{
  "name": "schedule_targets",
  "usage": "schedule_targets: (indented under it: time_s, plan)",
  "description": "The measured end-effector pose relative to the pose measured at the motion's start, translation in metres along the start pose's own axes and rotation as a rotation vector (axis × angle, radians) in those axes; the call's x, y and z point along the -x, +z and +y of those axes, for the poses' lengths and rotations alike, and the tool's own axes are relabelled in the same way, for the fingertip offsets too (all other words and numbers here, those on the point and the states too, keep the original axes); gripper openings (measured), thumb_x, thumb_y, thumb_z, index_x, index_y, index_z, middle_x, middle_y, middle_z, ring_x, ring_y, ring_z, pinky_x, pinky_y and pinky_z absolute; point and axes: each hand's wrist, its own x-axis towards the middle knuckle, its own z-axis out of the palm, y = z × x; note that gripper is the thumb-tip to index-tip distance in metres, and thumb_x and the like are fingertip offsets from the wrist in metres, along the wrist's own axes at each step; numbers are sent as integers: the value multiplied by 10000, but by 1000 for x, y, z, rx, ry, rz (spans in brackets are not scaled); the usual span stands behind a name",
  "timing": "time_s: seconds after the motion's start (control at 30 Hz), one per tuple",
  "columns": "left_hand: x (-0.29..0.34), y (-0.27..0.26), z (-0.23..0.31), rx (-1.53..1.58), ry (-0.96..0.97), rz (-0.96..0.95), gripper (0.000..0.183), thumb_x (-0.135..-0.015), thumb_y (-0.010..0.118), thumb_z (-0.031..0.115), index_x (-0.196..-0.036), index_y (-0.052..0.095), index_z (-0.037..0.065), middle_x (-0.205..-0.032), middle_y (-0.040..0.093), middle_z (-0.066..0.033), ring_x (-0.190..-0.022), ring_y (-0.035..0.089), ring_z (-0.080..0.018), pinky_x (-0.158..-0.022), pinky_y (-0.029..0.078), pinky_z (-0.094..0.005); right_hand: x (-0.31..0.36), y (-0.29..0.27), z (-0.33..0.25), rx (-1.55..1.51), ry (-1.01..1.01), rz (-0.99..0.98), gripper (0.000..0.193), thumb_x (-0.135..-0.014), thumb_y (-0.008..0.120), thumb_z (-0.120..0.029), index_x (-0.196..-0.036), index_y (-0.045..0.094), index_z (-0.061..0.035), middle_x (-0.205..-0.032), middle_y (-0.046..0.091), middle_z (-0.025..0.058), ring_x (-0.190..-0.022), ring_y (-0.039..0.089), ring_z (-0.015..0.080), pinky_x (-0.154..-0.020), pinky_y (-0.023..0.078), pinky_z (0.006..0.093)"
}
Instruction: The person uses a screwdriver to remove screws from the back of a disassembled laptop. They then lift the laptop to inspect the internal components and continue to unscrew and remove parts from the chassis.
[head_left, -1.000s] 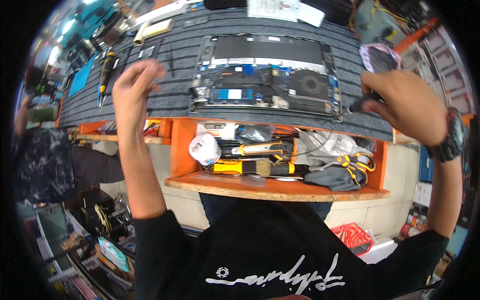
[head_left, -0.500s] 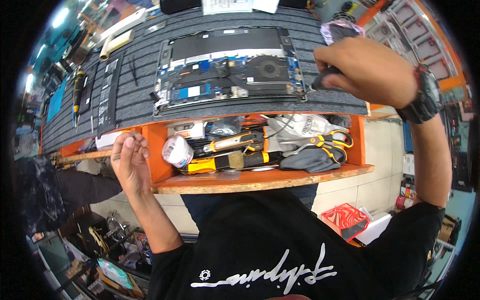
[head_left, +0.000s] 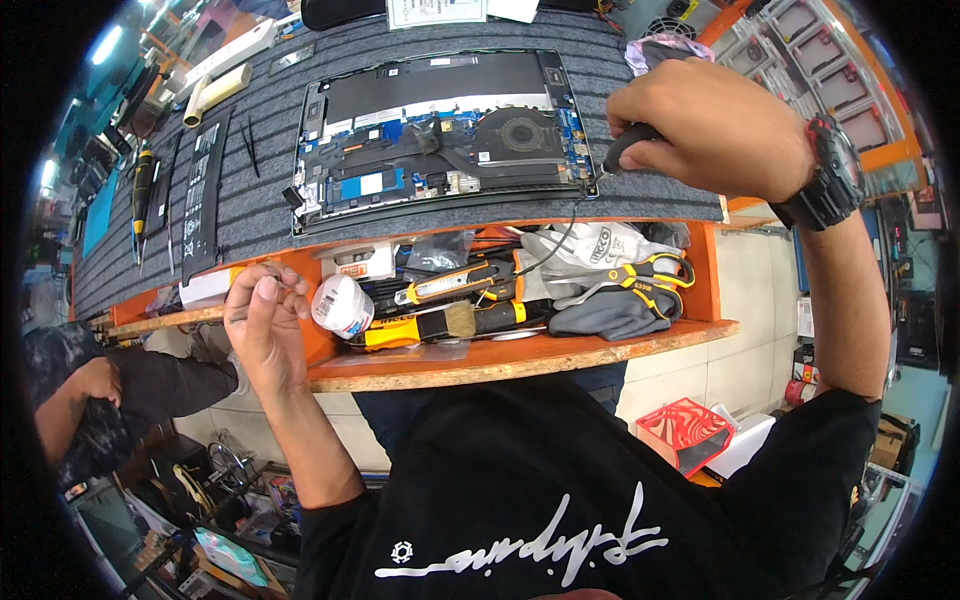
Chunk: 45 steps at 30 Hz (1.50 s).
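An opened laptop (head_left: 440, 165) lies on the bench with its fan, circuit board and blue parts bare. At its near right corner my right hand (head_left: 710, 130) grips a black-handled screwdriver (head_left: 630, 142), its short metal tip down at the laptop's edge. A dark cable (head_left: 568, 235) loops from that corner into the drawer. In front of the bench, left of the drawer, my left hand (head_left: 268, 320) is raised palm up with its fingers curled in to the thumb. Anything pinched there is too small to make out.
The open drawer (head_left: 560, 358) holds a white tub (head_left: 343, 305), a utility knife (head_left: 450, 283), a brush (head_left: 458, 322), scissors (head_left: 655, 285) and gloves (head_left: 610, 318). On the bench's left lie a laptop battery (head_left: 203, 190), tweezers (head_left: 250, 148) and a yellow-black screwdriver (head_left: 142, 195). Another person's hand (head_left: 98, 380) shows far left.
My right hand has brought the screwdriver in to the laptop's near right corner. The whole view has shifted slightly, and the other person's hand has come into sight at left.
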Motion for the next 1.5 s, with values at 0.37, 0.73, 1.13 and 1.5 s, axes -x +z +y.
schedule_targets:
  time_s: [0.37, 0.73, 1.13, 1.5]
  plan:
    - [-1, 65, -4, 339, 45, -20, 203, -973, 714, 133, -1092, 661, -22, -1061, 732, -184, -970, 766, -314, -800, 663, -332, -33, -12, -57, -738, -375, 554, 289, -877, 816, -90, -1146, 748, -11, -1034, 748, 90, -925, 715, 160, -810, 548, 270]
    - [-7, 57, -10, 632, -77, -37, 182, -1015, 659, 116, -1131, 675, -23, -1074, 740, -202, -1008, 765, -300, -834, 673, -317, -61, 8, -96, -937, -261, 566, 277, -882, 794, -101, -1129, 744, 15, -994, 759, 102, -895, 704, 157, -812, 524, 279]
    - [-11, 46, -12, 657, -65, 17, 216, -1025, 664, 134, -1151, 673, -41, -1069, 743, -199, -1012, 763, -297, -836, 671, -319, -81, 11, -103, -767, -414, 680, 327, -808, 804, 13, -1129, 741, 4, -1025, 748, 123, -898, 698, 216, -796, 530, 319]
    - [-33, -6, 8, -412, -9, 118, 336, -945, 758, 91, -1242, 690, -50, -1183, 730, -160, -1042, 695, -166, -866, 545, -267, -129, -6, -73, -522, -469, 427, 266, -897, 786, -157, -1124, 736, -27, -1008, 745, 88, -850, 692, 184, -734, 527, 302]
